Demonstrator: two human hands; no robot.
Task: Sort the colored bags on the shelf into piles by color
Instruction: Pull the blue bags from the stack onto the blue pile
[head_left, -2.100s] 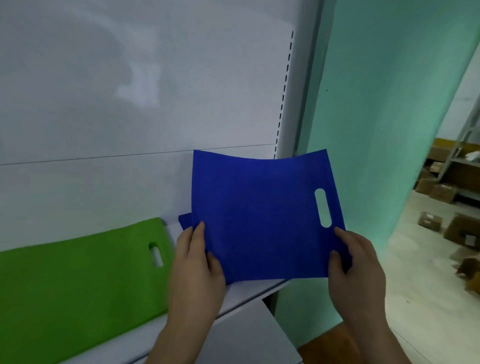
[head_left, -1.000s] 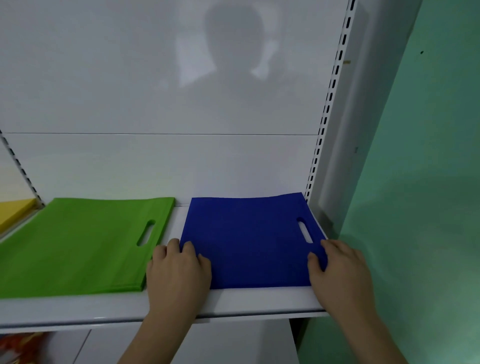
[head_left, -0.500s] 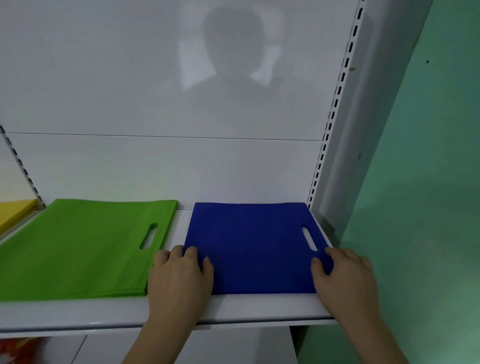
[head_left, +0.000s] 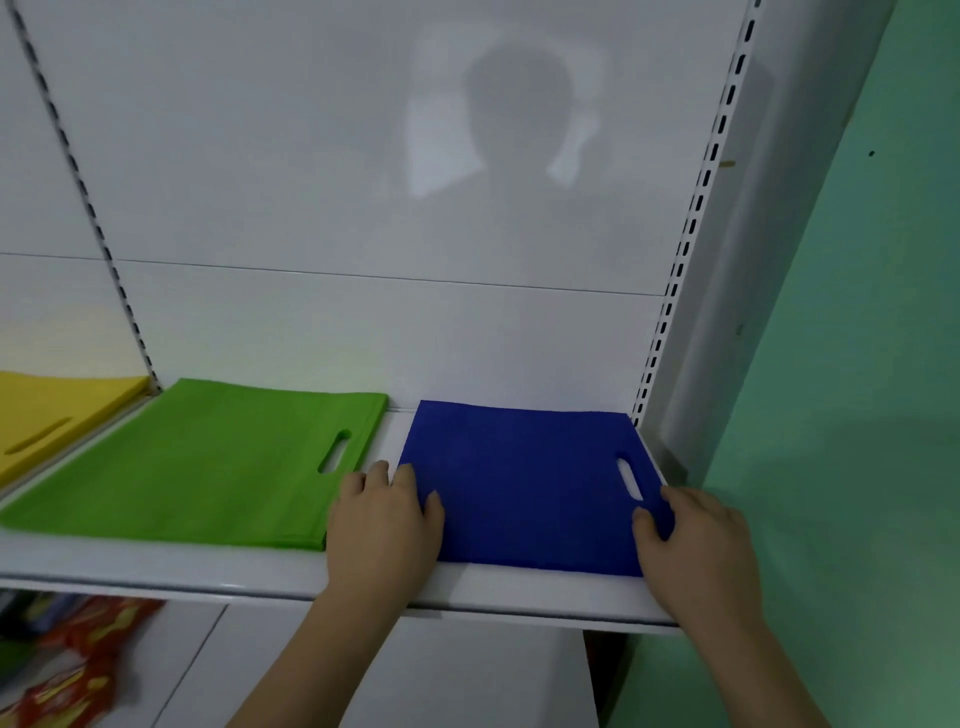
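We see a white shelf (head_left: 156, 566) with three piles of flat bags on it. The blue bag (head_left: 519, 483) lies flat at the right end of the shelf, close to the white post with the dark slots (head_left: 675, 291). Our left hand (head_left: 384, 525) rests on the bag's left edge, fingers lying flat and a little spread, with the thumb on the blue cloth. Our right hand (head_left: 696, 540) is at the bag's right front corner, with the thumb on top of the cloth beside the cut-out handle hole; we cannot tell if the fingers go under the edge. So the grip of both hands looks loose and mostly open, pressing more than holding. The green bag pile (head_left: 197, 467) sits just to the left of the blue one, with a thin strip of white shelf between them. The yellow bag pile (head_left: 47, 415) is further left, on the next shelf part. Below the shelf, at the lower left, we see red and yellow packets (head_left: 78, 670), too blurry to read. We can read no words on the bags.
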